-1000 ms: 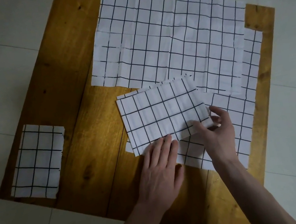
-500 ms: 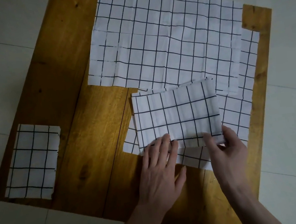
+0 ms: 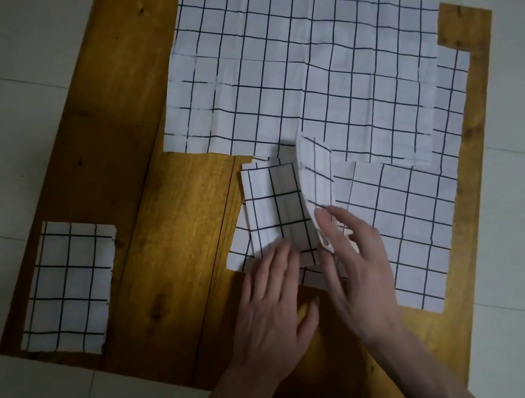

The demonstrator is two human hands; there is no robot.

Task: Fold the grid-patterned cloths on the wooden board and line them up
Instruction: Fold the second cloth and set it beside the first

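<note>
Head view is showing the wooden board (image 3: 154, 215) bearing a large unfolded grid cloth (image 3: 302, 63) at its far side. Nearer, the left hand (image 3: 270, 303) is pressing flat-fingered on a half-folded cloth (image 3: 276, 210); the right hand (image 3: 353, 267) is pinching its lifted flap. No writing is showing.

Your left hand (image 3: 270, 294) and right hand (image 3: 355, 273) are both bare, no gloves, rings, watch or wristband visible, forearms uncovered right down to the frame's bottom edge, no sleeve cuff showing, nails short and plain where they're visible.
</note>
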